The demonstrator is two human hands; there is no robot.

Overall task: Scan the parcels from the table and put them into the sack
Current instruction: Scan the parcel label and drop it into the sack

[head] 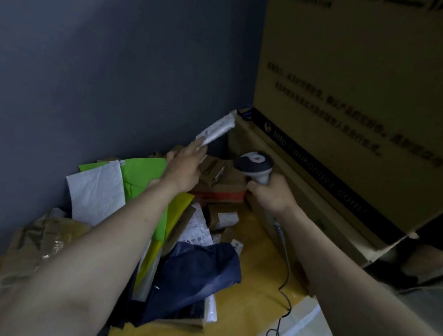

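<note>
Head view. We see the left hand (184, 168) reached far forward over the table, fingers extended but pinching the near end of a small white parcel (217, 130), which is lifted clear of the heap and tilted up toward the blue wall (103, 59). The right hand (269, 193) is wrapped around the handle of a scanner (255, 163), head pointed toward the parcel; its cable (284, 297) trails back over the yellow table (257, 259). Below the left forearm lies a pile of parcels (182, 218): green, yellow and white mailers, a dark blue bag, small brown boxes. A large cardboard box (360, 86) stands at right, crowding the table edge. We cannot make out the sack.
</note>
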